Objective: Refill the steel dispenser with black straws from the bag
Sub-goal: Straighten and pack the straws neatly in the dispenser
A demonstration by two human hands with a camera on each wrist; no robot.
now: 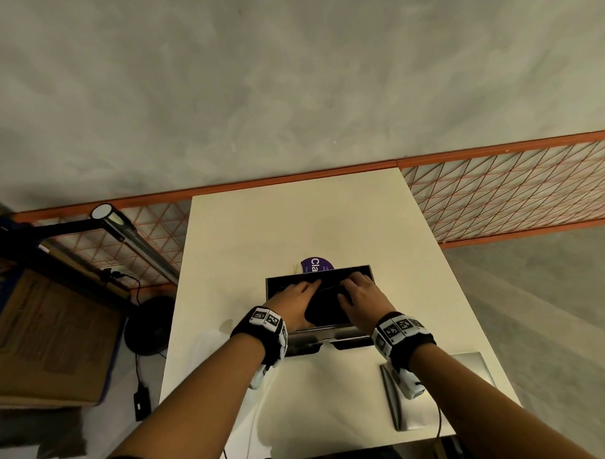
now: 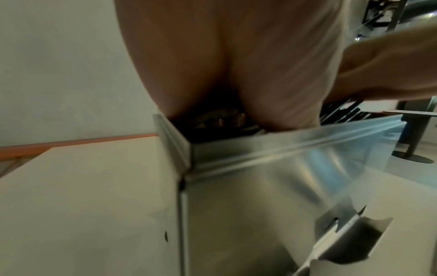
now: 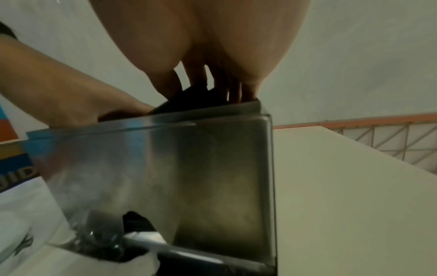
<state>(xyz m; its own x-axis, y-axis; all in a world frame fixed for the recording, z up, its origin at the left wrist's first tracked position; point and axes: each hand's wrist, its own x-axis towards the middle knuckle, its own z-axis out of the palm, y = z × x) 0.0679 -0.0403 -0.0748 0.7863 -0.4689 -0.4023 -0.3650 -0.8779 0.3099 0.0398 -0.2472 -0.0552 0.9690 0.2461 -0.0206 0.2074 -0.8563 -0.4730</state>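
Behind steel dispenser (image 1: 361, 272), purple label (image 1: 315, 265) — "Cla", rest hidden

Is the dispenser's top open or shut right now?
Open. The dispenser has no lid on top; both hands reach into it onto black straws. A steel lid-like panel lies beside it.

Both hands (image 1: 325, 297) apparently crowding dispenser (image 1: 336, 341) mouth.
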